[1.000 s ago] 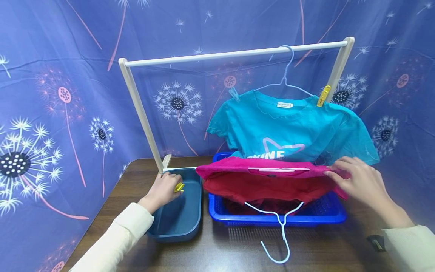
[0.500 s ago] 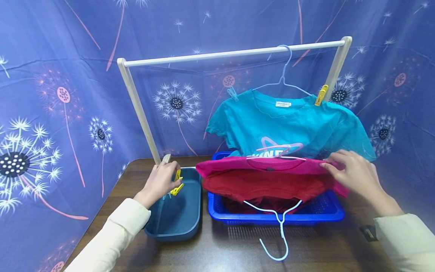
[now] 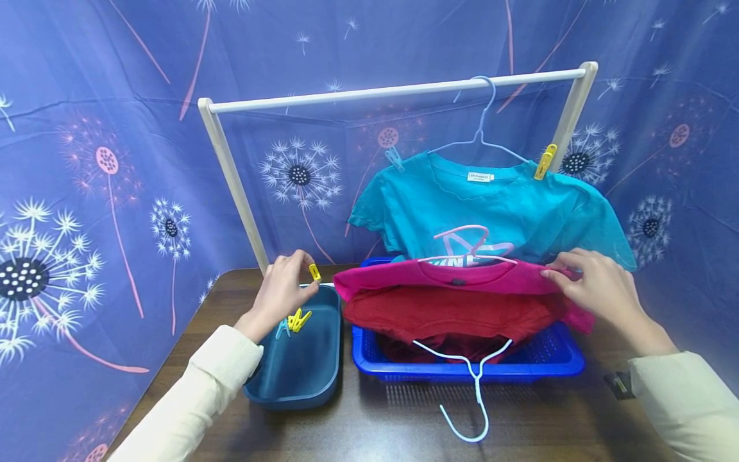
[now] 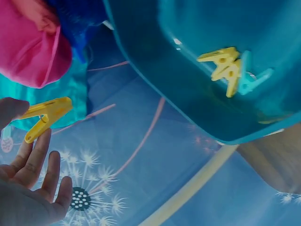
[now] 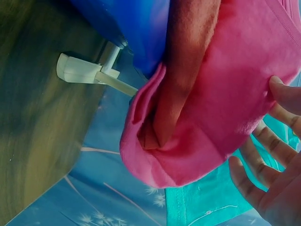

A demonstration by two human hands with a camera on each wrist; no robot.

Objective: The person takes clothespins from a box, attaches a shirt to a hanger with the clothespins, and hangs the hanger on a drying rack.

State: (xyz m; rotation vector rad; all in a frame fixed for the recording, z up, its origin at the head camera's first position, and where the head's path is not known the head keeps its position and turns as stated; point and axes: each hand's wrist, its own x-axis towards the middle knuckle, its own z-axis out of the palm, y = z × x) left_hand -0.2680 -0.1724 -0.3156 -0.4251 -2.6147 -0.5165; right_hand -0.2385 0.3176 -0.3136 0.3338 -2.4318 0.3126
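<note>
My left hand [image 3: 280, 295] pinches a yellow clothespin [image 3: 314, 272] between thumb and fingers, above the far end of a dark teal bin [image 3: 331, 378]. In the left wrist view the clothespin [image 4: 49, 113] touches thumb and fingertips, the other fingers spread. My right hand [image 3: 603, 292] pinches the right shoulder of a pink shirt [image 3: 398, 277], on a pink hanger [image 3: 470, 253] with its hook upward. A red shirt [image 3: 450, 311] lies in front of it, over a blue basket [image 3: 462, 372]. From its neck a white hanger [image 3: 478, 385] extends toward me.
Several yellow and blue clothespins [image 3: 297, 319] lie in the bin. Behind, a turquoise shirt [image 3: 491, 205] hangs on a blue hanger [image 3: 480, 128] from the rack's white bar [image 3: 346, 97]. Blue and yellow clothespins grip its shoulders. A patterned curtain [image 3: 144, 64] surrounds the wooden table [image 3: 404, 430].
My left hand has risen out of the bin with one yellow clothespin. The right hand has raised the pink shirt's edge slightly, and the pink hanger's hook has tipped upward.
</note>
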